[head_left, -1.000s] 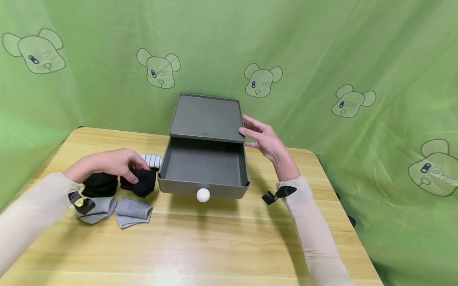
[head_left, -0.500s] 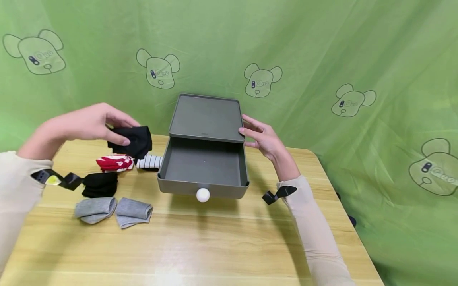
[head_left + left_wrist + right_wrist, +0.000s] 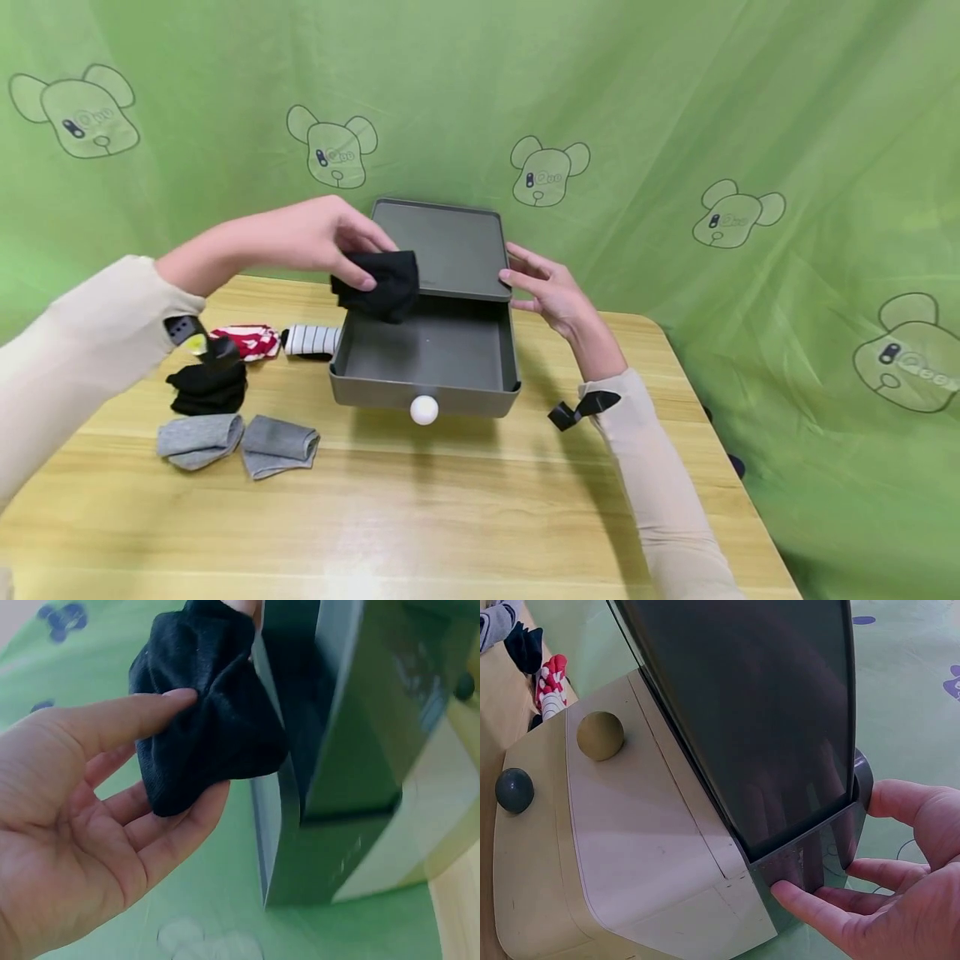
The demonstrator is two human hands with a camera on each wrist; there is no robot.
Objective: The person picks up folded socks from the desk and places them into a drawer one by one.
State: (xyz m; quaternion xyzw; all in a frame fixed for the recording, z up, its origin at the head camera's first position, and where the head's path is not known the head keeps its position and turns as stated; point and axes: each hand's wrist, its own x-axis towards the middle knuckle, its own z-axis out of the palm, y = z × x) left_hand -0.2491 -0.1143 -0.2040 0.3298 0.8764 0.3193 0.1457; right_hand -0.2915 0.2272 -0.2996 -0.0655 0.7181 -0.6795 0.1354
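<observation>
In the head view, my left hand (image 3: 311,237) pinches a black folded sock (image 3: 386,283) between thumb and fingers. It hangs above the back left of a pulled-out drawer (image 3: 435,350) in a small grey drawer box (image 3: 457,246). The left wrist view shows my thumb lying across the black fabric, with fingers under it. My right hand (image 3: 551,292) touches the right side of the box near its top corner, fingers spread and fairly straight. In the right wrist view, those fingertips (image 3: 787,892) meet the side wall.
Left of the box lie a striped sock (image 3: 313,340), a red-and-white sock (image 3: 247,340), a black folded sock (image 3: 210,390) and two grey folded socks (image 3: 198,440). The drawer's white knob (image 3: 423,409) faces forward over the wooden table (image 3: 420,508). A green curtain (image 3: 645,108) hangs behind.
My left hand has lifted the black sock off the table beside the box and carried it up, then right, over the drawer. The right hand stays in place on the box.
</observation>
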